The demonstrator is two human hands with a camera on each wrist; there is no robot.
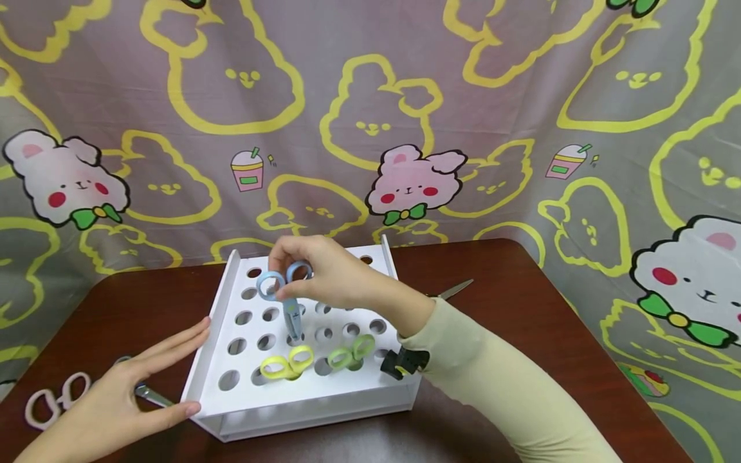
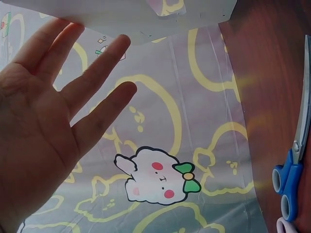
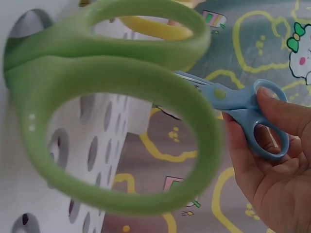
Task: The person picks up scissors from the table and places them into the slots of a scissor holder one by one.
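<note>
My right hand (image 1: 332, 273) pinches the light blue scissors (image 1: 292, 316) by their finger loops. The blades point down, with the tip at a hole in the white rack (image 1: 210, 350); whether it has entered the hole I cannot tell. In the right wrist view, the same scissors (image 3: 226, 97) sit between thumb and fingers. Yellow scissors (image 1: 293, 371), green scissors (image 1: 352, 362) and black-handled scissors (image 1: 406, 361) stand in the rack's front row, handles up. My left hand (image 1: 116, 392) rests its outstretched fingertips against the rack's left side wall.
Pink-handled scissors (image 1: 60, 402) lie on the brown table (image 1: 492, 360) at the left. Beside them are blue-handled scissors (image 2: 291, 174), partly hidden by my left hand in the head view. A scissor blade (image 1: 457, 289) shows behind my right forearm. A patterned curtain (image 1: 324, 77) hangs behind.
</note>
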